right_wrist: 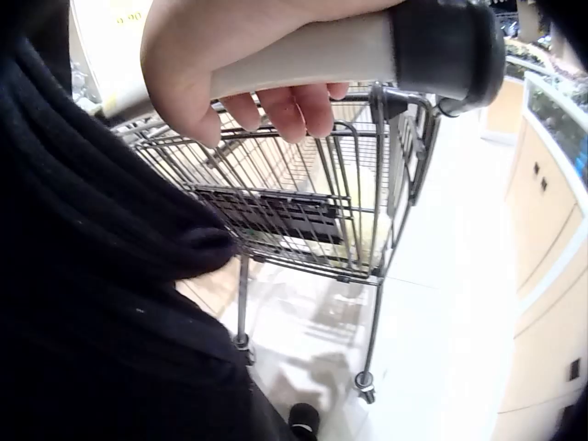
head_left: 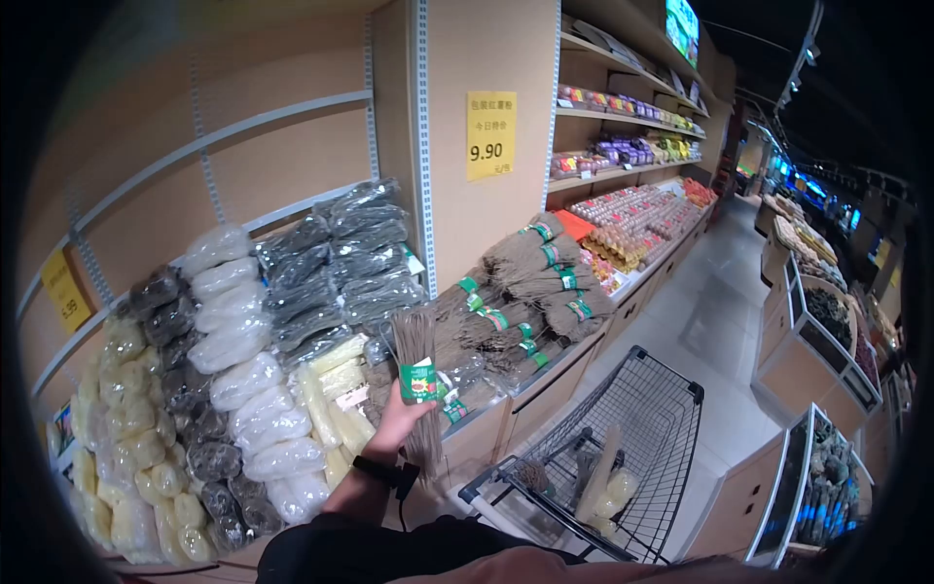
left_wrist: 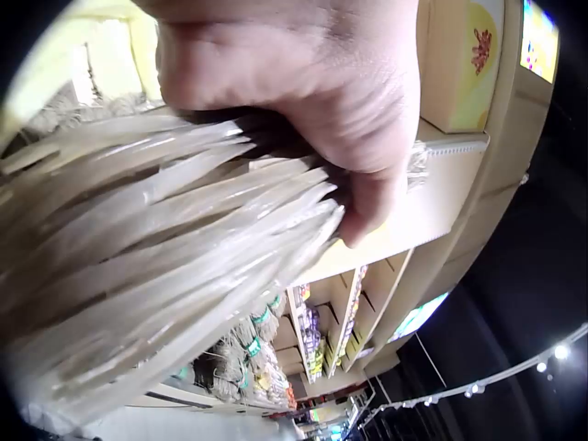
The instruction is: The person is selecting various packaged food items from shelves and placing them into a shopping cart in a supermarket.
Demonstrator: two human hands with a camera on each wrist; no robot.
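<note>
Left hand (head_left: 394, 420) grips green-labelled noodle bundle (head_left: 418, 380) — right hand (right_wrist: 230, 69) wraps cart handle (right_wrist: 367, 46) — sign (head_left: 490, 135) reads 9.90.

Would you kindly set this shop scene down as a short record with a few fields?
left hand: the left hand grips a noodle bundle with a green label, held upright in front of the shelf
right hand: the right hand is curled round the cart handle
cart: the cart stands in the aisle and holds a few packets
shelf goods: bagged dried goods at the left, more banded noodle bundles beside them
sign: yellow price tag reading 9.90
</note>
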